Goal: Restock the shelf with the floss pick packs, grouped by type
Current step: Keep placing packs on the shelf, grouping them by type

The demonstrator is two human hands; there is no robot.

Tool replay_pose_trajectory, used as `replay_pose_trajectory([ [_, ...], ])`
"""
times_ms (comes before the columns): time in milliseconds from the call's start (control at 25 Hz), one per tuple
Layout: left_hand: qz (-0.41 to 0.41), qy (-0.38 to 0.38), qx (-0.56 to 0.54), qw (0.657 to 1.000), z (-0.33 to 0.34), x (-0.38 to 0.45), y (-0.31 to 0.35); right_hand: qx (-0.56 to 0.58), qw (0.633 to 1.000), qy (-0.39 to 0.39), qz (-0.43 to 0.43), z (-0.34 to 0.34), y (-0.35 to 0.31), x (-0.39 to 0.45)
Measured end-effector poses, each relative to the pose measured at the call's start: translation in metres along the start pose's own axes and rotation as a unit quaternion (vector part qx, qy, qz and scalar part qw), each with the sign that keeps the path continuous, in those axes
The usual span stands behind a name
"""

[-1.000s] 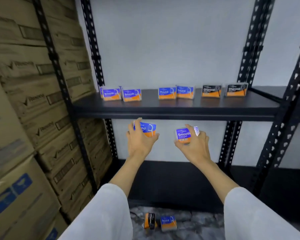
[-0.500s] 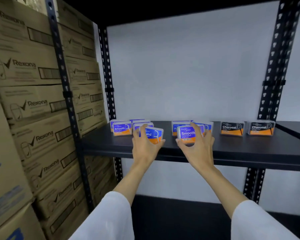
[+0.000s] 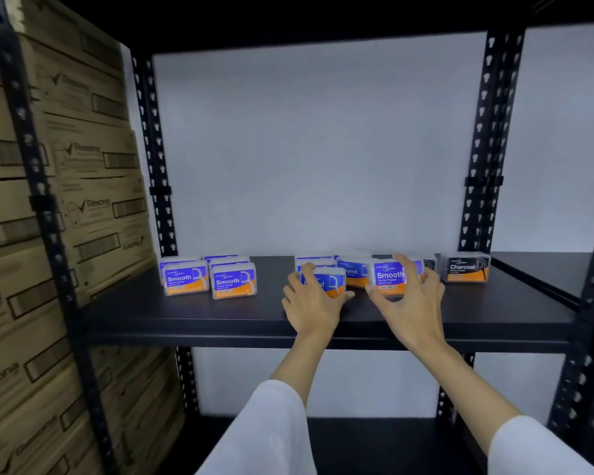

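Left hand [image 3: 311,303] grips a Round pack [image 3: 326,282] at centre shelf [image 3: 186,317]; right hand [image 3: 408,296] pinches a Smooth pack [image 3: 388,278] among Rounds. Risk: Smooth lands misgrouped; Smooth group [image 3: 208,277] sits centre-left.

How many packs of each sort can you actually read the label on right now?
Smooth: 3, one in the right hand
Round: 2, one in the left hand
Charcoal: 1
Total: 6; packs behind are too hidden to count.
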State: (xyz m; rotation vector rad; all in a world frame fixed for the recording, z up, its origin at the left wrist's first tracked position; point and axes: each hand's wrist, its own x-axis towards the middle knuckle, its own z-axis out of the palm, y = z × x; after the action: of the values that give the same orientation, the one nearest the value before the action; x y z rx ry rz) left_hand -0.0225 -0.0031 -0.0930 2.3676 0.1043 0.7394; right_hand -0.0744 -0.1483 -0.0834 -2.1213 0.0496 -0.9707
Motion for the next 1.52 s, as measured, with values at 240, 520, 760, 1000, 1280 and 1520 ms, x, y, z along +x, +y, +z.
replay_pose_trajectory([
  [240,0.098,0.079,-0.032,0.992,-0.036,-0.003,-0.036,0.019,1.0,-0.015,0.001,0.015,-0.013,-0.012],
  [520,0.004,0.183,0.092,0.979,-0.13,0.035,-0.172,0.085,0.994,-0.055,-0.033,0.073,-0.073,-0.037],
  [760,-0.043,0.051,0.18,0.981,-0.164,0.048,-0.248,0.107,0.982,-0.106,-0.113,0.15,-0.135,-0.062],
  [1000,-0.039,0.073,0.173,0.981,-0.16,0.044,-0.248,0.005,0.978,-0.159,-0.133,0.209,-0.172,-0.07],
  [1280,-0.034,0.067,0.154,0.985,-0.157,0.046,-0.249,-0.027,0.978,-0.147,-0.145,0.192,-0.146,-0.064],
  [1520,-0.006,0.101,-0.068,0.992,-0.157,0.038,-0.211,-0.15,0.95,-0.188,-0.197,0.15,-0.104,-0.043],
])
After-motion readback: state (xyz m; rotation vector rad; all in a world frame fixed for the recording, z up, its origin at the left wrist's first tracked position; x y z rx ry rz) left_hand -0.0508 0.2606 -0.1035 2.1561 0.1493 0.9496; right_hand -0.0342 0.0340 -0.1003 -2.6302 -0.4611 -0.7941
